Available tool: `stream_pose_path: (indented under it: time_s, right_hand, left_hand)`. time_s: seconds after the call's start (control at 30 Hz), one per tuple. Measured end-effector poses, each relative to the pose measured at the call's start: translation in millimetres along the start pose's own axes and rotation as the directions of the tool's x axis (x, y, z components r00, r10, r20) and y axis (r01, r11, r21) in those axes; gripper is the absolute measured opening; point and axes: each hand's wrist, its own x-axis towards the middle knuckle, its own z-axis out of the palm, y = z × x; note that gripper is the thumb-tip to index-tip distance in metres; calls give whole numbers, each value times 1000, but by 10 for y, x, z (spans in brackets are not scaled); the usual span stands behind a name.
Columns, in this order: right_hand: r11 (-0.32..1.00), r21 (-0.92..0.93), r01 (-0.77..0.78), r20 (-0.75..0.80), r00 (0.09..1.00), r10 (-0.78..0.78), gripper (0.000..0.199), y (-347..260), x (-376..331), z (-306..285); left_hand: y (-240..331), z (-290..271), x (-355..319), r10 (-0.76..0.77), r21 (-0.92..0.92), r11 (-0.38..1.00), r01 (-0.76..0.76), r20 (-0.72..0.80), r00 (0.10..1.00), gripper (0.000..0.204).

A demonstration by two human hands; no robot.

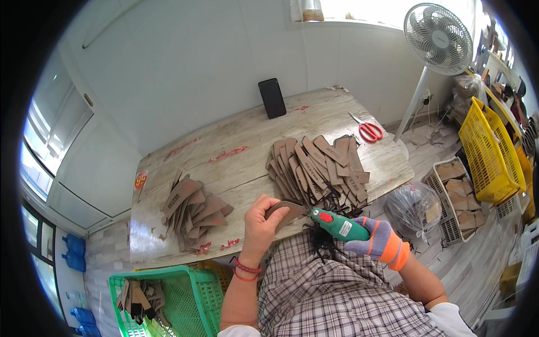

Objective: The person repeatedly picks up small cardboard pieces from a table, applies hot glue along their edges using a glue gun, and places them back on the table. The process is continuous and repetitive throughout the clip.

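"Trouble, where might it come from?"

"Mostly my bare left hand [261, 222]: thumb and fingers are pinched on the brown piece [293, 215], close to the tip of the green tool [336, 224]. If that tip skidded, I could nick a finger or gouge the piece."

"And your other hand?"

"My right hand [380, 240], gloved, is wrapped around the tool's body. A loose pinch opposite might let the piece twist, and the black scraps [322, 242] bunched below could snag."

"So where's the piece?"

"Between my hands, near the front edge of the bench [238, 182], its right end by the tip; I can't tell whether they touch. The larger pile [317, 168] lies just beyond."
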Motion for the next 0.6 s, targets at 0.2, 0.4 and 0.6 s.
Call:
stream_pose_path:
  time_s: [0.2, 0.4, 0.6]
  right_hand:
    - [998, -43, 45, 23, 999, -44, 56, 12, 9, -7]
    - [998, -57, 30, 51, 998, -28, 57, -8, 5, -12]
    - [999, 21, 37, 84, 996, -39, 57, 46, 37, 17]
  left_hand:
    - [105, -87, 34, -24, 45, 999, 19, 114, 993, 10]
    - [113, -73, 50, -17, 77, 997, -1, 234, 972, 11]
    - [89, -42, 75, -100, 97, 993, 71, 345, 933, 13]
